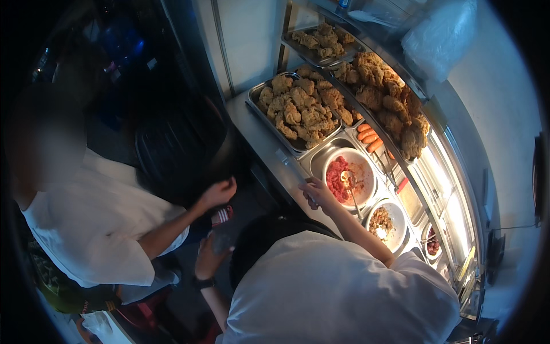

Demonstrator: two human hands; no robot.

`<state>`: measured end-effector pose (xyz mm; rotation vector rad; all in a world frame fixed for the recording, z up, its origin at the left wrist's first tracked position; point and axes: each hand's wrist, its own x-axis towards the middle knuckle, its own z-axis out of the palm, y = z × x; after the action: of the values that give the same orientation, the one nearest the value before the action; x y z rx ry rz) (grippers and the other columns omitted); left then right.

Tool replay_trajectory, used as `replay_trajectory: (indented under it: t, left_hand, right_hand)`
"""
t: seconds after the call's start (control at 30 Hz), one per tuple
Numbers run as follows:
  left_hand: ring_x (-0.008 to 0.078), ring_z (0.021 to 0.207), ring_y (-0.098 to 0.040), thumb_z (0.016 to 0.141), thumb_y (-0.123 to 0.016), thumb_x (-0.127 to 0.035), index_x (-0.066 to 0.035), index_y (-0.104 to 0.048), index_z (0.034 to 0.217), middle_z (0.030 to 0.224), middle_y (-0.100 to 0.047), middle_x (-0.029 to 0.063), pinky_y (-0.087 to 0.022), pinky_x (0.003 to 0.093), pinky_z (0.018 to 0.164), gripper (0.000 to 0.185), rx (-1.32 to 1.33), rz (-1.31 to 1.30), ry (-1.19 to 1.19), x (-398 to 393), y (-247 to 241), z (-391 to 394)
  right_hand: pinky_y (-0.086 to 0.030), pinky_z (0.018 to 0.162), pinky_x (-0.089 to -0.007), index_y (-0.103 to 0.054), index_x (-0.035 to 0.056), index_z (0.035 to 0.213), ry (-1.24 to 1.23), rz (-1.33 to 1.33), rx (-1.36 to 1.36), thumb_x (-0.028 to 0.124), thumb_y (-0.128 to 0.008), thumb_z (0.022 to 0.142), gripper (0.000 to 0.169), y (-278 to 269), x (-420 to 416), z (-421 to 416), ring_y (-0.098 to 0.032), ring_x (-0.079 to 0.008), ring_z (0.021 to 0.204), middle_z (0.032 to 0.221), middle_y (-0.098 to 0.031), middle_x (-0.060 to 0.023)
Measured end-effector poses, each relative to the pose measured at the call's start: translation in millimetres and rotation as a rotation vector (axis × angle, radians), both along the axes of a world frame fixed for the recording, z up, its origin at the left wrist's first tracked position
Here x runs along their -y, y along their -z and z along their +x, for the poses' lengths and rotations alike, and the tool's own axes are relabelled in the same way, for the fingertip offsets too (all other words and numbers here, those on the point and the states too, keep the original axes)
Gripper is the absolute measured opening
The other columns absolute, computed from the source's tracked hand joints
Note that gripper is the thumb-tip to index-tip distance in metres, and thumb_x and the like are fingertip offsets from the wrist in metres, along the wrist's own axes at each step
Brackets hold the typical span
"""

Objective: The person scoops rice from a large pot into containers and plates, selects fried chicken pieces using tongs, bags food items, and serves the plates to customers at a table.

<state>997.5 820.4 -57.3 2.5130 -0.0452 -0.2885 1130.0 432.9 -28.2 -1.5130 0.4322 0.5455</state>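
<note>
My right hand [317,193] is over the steel counter edge, its fingers closed around a strip of thin clear plastic [285,160]. Just beyond it sits a white bowl [368,170] holding crumbly red food [337,178] and a metal spoon [353,200]. My left hand [209,258], with a dark band on the wrist, is low on the left, away from the counter. Between its thumb and fingers is a blurred, translucent item [222,243], probably plastic. A second white bowl [399,210] with chopped brown food lies near my right forearm.
A tray of fried chicken [296,109] stands on the counter, with more fried chicken [382,94] on the raised shelf. Sausages [369,137] lie behind the red food's bowl. A curved display case [455,206] bounds the right. At left stands another person [103,223], one hand [219,192] extended.
</note>
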Motion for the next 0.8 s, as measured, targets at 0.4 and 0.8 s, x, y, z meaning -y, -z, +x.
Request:
replay_trajectory:
  t: [0.4,0.8]
  left_hand:
    - [0.0370,0.128,-0.045,0.097,-0.034,-0.059,-0.006,-0.046,0.139,0.141,-0.045,0.0186,-0.036,0.0410,0.107,0.069,-0.173,-0.182,0.157,78,-9,67]
    - [0.0352,0.105,-0.059,0.078,-0.066,-0.003,-0.002,-0.059,0.119,0.112,-0.061,0.0156,-0.048,0.0386,0.089,0.042,0.158,-0.267,0.005,72,-2,77]
  right_hand:
    - [-0.032,0.035,-0.0245,-0.049,0.0015,0.118,0.049,-0.033,0.000,0.028,-0.066,0.089,0.043,-19,20,-20,-0.046,-0.0102,0.043,0.069,-0.051,-0.0017]
    - [-0.049,0.069,-0.0363,-0.057,0.0119,0.121,0.123,-0.993,0.634,0.034,-0.066,0.089,0.041,-143,61,15,-0.063,-0.0215,0.075,0.084,-0.065,-0.0080]
